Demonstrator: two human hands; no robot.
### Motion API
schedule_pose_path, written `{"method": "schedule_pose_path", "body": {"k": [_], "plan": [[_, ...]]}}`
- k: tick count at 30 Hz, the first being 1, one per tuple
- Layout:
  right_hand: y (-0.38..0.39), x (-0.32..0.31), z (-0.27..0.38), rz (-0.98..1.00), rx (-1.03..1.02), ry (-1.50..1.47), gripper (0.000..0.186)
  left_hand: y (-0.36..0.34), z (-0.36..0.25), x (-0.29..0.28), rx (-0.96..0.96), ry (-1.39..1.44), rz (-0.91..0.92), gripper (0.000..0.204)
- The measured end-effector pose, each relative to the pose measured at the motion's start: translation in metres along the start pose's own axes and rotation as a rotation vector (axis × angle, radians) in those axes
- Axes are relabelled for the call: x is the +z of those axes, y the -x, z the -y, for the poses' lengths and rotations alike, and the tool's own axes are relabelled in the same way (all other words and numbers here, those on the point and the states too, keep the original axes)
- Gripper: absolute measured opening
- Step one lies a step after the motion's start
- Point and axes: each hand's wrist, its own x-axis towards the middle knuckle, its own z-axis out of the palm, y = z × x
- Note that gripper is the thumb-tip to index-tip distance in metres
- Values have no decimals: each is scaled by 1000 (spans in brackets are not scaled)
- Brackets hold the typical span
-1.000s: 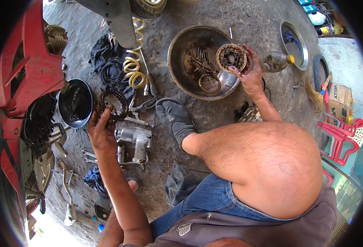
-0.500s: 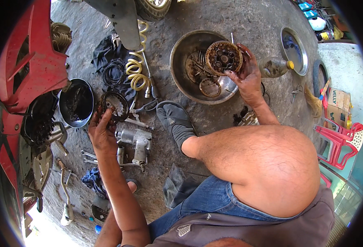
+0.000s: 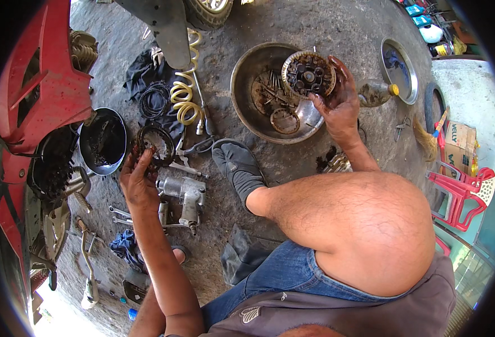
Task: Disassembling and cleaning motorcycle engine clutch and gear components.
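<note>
My right hand [image 3: 340,106] is closed round the edge of an oily, toothed clutch basket [image 3: 310,73], tilted over the right part of a wide metal basin [image 3: 241,115]. In the basin lie several thin bolts [image 3: 274,90] and a brown ring [image 3: 285,120]. At the left, my left hand [image 3: 141,180] grips a dark, oil-coated round part with an open centre [image 3: 165,135], its exact kind unclear. That part is above the floor beside a black pan [image 3: 120,135] with dark oil in it. The fingers of my right hand are partly hidden behind the basket.
A red motorcycle [image 3: 45,95] with an opened engine side stands left. An impact wrench [image 3: 188,196], spanners [image 3: 121,213] and a coiled air hose [image 3: 187,106] lie on the floor. At right are a bottle [image 3: 374,94], a metal tray [image 3: 391,50] and a red chair [image 3: 466,194].
The clutch basket has turned in my right hand, so its studded face now shows more toward me. My left hand and its round part stay nearly in place.
</note>
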Motion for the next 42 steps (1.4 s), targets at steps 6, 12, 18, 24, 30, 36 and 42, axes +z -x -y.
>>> {"method": "schedule_pose_path", "body": {"k": [6, 12, 18, 24, 30, 36, 42], "plan": [[-2, 1, 4, -27, -70, 52, 88, 1, 1, 3, 14, -32, -25, 29], [-5, 3, 6, -51, -145, 63, 87, 1, 1, 3, 15, -17, -39, 33], [-5, 2, 12, -55, -161, 147, 86, -2, 3, -3, 2, 9, -27, 33], [-7, 3, 11, -95, -145, 87, 83, -3, 3, -6, 17, 33, -14, 32], [-6, 0, 8, -121, -92, 30, 73, 1, 1, 0, 12, -20, -55, 38], [-5, -1, 7, -166, -7, -27, 64, 2, 1, 3, 8, 10, -44, 35], [-6, 2, 12, -196, 80, -138, 67, 0, 1, -1, 3, -6, -38, 35]]}}
